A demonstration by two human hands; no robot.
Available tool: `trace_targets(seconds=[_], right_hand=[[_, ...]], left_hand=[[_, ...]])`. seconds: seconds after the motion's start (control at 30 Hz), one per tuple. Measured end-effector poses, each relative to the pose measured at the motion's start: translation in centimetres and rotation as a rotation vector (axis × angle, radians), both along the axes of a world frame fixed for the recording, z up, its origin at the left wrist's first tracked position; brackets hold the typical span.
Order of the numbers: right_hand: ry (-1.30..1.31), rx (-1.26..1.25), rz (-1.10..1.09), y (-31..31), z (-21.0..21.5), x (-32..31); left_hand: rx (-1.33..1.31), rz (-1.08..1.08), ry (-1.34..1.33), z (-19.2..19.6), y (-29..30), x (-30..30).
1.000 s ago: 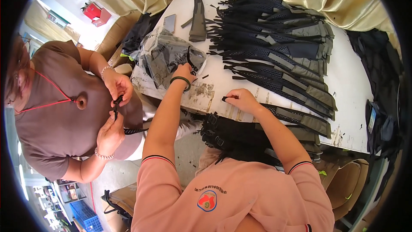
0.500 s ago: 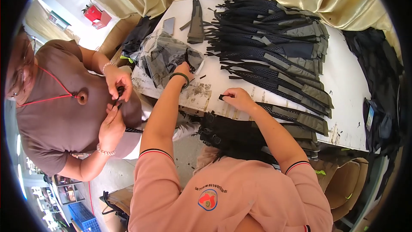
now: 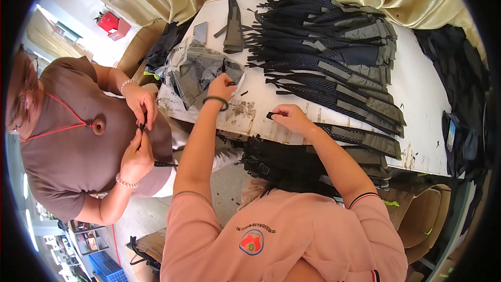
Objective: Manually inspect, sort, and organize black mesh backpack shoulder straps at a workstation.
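Observation:
My left hand (image 3: 221,89) is closed at the edge of a clear plastic bag (image 3: 182,68) full of dark pieces. A small black piece (image 3: 232,83) shows at its fingertips; I cannot make out its exact kind. My right hand (image 3: 292,119) pinches the black webbing end (image 3: 272,116) of a padded strap (image 3: 360,140). That strap has black mesh and a grey end, and lies along the table's near edge, partly under my right forearm. Beyond it, many similar straps (image 3: 323,57) lie overlapping in a row.
A single grey strap piece (image 3: 234,31) and a phone-like flat object (image 3: 200,32) lie at the back of the white table (image 3: 417,89). At left, a co-worker's hands (image 3: 140,136) hold a small black part. Black straps with buckles (image 3: 276,162) hang at the near edge; black fabric (image 3: 456,99) hangs right.
My left hand has drawn slightly out of the plastic bag, and a small black piece now shows at its fingers. My right hand stays on the webbing end.

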State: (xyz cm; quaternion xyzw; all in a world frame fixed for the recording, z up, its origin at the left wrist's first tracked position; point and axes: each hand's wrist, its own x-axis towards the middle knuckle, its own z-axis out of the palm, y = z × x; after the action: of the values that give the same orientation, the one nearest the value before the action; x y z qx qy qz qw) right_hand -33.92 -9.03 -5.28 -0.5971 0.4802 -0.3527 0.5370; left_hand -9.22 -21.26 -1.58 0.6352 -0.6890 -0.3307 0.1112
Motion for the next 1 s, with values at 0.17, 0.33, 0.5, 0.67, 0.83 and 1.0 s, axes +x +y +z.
trace_targets(seconds=[0.17, 0.33, 0.5, 0.67, 0.83, 1.0], right_hand=[[-0.268, -0.062, -0.032, 0.8, 5.1, -1.6], [-0.389, -0.022, -0.042, 1.6, 7.4, -3.1], [-0.372, -0.094, 0.011, 2.1, 7.9, -4.1], [-0.451, -0.003, 0.056, 2.5, 9.4, -4.3], [-0.126, -0.217, 0.082, 2.4, 10.3, -5.1], [0.149, -0.435, 0.032, 3.0, 11.1, -4.8]], left_hand=[[0.493, 0.278, 1.365, 3.3, 8.9, -5.2], [0.864, 0.259, 1.888, 1.9, 11.7, -9.0], [1.003, 0.202, 1.869, 2.9, 12.7, -11.1], [1.014, 0.12, 1.884, 2.8, 13.0, -11.5], [0.947, 0.19, 1.758, 3.0, 13.1, -11.6], [0.798, 0.257, 1.695, 2.8, 13.5, -11.6]])
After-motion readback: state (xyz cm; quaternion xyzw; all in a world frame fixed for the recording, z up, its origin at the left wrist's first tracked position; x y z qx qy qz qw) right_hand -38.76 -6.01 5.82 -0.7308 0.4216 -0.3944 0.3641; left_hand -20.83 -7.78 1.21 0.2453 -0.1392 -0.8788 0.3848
